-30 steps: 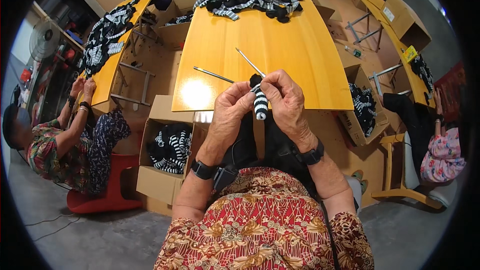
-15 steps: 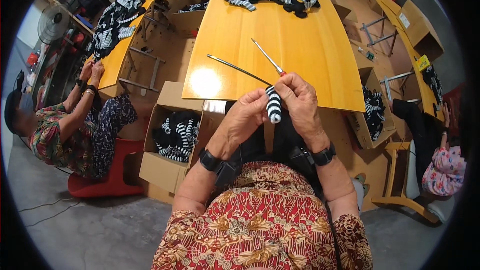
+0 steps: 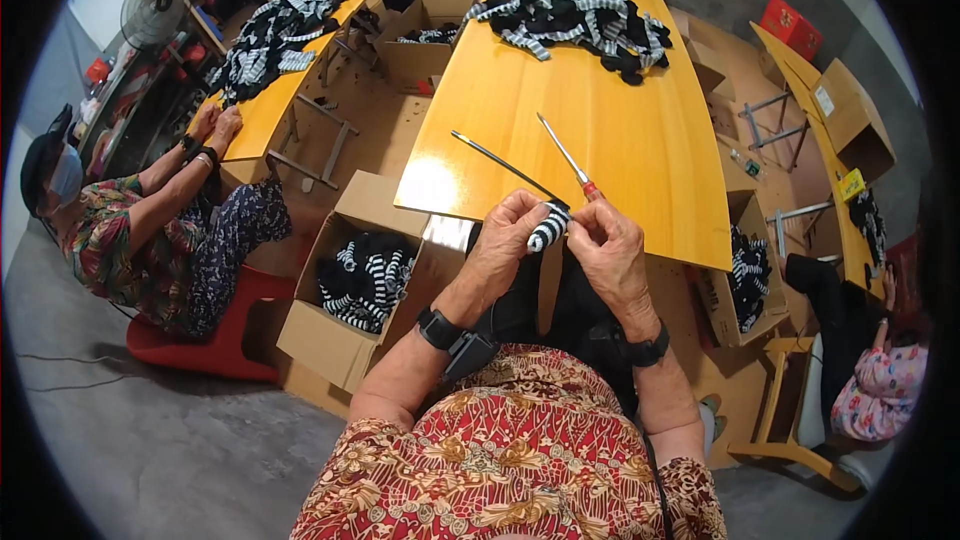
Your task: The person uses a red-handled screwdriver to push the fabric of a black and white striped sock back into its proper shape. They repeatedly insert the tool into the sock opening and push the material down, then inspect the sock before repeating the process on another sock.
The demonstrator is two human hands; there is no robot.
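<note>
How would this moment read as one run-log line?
left hand: holding striped knit piece | right hand: holding red-handled tool | table: black-and-white pile

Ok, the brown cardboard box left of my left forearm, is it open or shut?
Open. The brown cardboard box has its visible flaps splayed outward, showing black-and-white striped knit pieces inside.

It is a workshop: striped knit pieces (image 3: 595, 20) lie heaped on a yellow surface (image 3: 640, 155), more fill a cardboard box (image 3: 326, 344), and a co-worker (image 3: 150, 230) sits at another surface (image 3: 252, 136).
</note>
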